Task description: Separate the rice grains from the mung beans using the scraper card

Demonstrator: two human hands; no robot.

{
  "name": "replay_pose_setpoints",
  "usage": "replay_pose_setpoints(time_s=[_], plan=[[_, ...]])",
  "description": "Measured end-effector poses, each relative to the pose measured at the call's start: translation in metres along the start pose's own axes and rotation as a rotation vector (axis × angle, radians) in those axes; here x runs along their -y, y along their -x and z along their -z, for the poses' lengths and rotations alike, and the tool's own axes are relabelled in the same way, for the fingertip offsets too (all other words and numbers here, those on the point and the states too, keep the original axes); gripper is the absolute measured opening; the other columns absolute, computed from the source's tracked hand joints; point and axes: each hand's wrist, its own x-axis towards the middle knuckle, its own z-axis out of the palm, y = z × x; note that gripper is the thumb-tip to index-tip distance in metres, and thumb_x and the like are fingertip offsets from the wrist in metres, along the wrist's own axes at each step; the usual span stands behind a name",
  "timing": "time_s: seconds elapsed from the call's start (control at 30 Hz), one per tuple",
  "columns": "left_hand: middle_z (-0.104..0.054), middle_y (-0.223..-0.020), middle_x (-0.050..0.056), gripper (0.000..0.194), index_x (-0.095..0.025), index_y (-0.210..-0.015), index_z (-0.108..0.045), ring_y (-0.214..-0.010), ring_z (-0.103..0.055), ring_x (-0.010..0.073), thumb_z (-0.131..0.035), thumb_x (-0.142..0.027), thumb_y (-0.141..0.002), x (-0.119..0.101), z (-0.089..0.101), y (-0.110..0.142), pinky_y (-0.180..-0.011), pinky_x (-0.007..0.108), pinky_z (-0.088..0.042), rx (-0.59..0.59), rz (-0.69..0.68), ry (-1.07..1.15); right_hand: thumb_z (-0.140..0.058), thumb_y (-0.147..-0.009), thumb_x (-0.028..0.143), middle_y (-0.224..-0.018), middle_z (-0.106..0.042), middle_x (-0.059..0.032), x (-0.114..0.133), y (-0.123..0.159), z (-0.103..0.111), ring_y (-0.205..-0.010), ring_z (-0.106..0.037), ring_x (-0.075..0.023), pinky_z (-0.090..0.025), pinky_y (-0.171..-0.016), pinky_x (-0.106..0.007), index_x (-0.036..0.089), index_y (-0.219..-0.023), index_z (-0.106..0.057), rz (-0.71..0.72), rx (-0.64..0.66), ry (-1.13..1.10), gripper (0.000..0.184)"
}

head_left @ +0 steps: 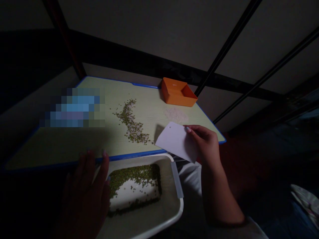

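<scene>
My right hand pinches a flat white plastic card with a small hole near one corner. The card is tilted above the table's near edge, just right of a strip of loose small green beans mixed with pale grains. Fingers extended and apart, my left hand is at the left side of a white tub; whether it touches the rim is too dark to tell. Inside the tub, more green beans lie along the sides of the bottom, with bare white floor in the middle.
The tub stands below the near edge of a pale yellow-green table with blue edging. An orange open box is at the back right, with a thin heap of whitish grains before it. A pixelated blue patch covers something at left.
</scene>
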Motion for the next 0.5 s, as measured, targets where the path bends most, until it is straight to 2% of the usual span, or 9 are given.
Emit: replay_pose_setpoints(time_s=[0.17,0.5], plan=[[-0.029,-0.16,0.021,0.07,-0.03,-0.15,-0.009,-0.15,-0.026,0.0386,-0.038,-0.023,-0.087,0.0005,0.0034,0.0003,-0.108,0.07,-0.042,0.027,0.0,0.012,-0.073,-0.076,0.034,-0.087,-0.08,-0.0051,-0.0033,0.0025,-0.0058,-0.081,-0.073,-0.0219,-0.056,-0.075,-0.037,0.023,-0.08,-0.078,-0.003,0.022,-0.007,0.013],[-0.03,-0.159,0.025,0.072,-0.029,-0.15,-0.008,-0.148,-0.029,0.043,-0.04,-0.021,-0.086,-0.0007,0.0048,-0.0007,-0.102,0.073,-0.045,0.022,-0.009,0.002,-0.072,-0.075,0.035,-0.088,-0.08,-0.0073,-0.0069,-0.0032,-0.0048,-0.082,-0.073,-0.0234,-0.056,-0.076,-0.038,0.021,-0.08,-0.078,0.035,-0.052,0.053,0.015]])
